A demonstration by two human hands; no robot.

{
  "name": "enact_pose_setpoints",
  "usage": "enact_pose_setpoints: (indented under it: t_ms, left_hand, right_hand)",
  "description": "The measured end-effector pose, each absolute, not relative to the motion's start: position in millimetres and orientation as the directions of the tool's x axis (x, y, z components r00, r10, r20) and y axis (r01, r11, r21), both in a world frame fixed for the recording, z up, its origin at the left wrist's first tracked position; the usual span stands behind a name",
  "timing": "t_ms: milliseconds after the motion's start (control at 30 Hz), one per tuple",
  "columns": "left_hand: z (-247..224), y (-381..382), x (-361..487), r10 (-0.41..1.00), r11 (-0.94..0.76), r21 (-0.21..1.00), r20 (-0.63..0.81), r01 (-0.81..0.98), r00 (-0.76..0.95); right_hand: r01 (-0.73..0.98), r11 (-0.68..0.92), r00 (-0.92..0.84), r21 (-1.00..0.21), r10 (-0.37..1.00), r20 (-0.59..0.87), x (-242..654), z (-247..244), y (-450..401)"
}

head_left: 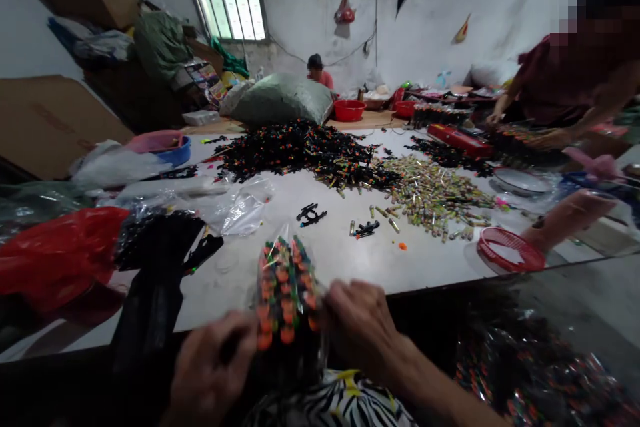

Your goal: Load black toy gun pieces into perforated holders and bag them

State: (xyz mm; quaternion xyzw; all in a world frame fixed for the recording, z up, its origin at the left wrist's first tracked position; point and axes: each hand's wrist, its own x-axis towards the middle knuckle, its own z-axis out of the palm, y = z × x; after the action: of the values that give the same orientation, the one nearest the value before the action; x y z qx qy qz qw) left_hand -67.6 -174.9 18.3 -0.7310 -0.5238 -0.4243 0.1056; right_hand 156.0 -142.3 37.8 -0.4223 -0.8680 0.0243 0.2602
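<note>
Because the clear bag (287, 280) is set between the two hands, what matters most is how its long sides run past the fingers. Its long axis points away from the person, with the far end over the white table (345, 260) and the near end in shadow above the patterned cloth (350, 397) at the person's lap. Through the film, orange and green bits show in lengthwise rows, with dark parts toward the near end. The right hand (357, 313) is at the bag's right edge, its fingers bent and seemingly pinching the film there; it reaches a little farther up the bag than the other. The left hand (215, 357) is curled at the left edge, lower and closer to the person, with a dark gap between thumb and forefinger; its fingertips come up to the bag, but blur hides whether they grip the film or only rest against it. Neither hand is clearly nearer, as the bag fills the space between them. Straight beyond the bag's far end, well apart from the fingers, two loose black pieces (311, 215) lie on the table, and past those rises the heap of black parts (295, 150).
</note>
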Motion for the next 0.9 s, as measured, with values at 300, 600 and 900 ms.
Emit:
enact_pose_setpoints:
  t_ms: [300,600,900]
  left_hand:
    - [194.3,4.8,-56.2,0.555,-0.514,0.433,0.826,0.740,-0.098]
    - [163.2,-24.0,2.4,0.552,-0.599,0.373,0.833,0.709,0.028]
    - [-32.3,-74.2,43.5,0.536,-0.683,0.084,0.733,0.726,0.419]
  right_hand:
    - [0.901,0.429,-0.384,0.073,0.707,0.594,132.5,199.9,17.3]
    - [0.868,0.474,-0.304,-0.144,0.739,0.602,193.3,195.9,11.3]
    - [0.369,0.245,-0.264,-0.896,0.953,0.152,257.9,28.9,-101.7]
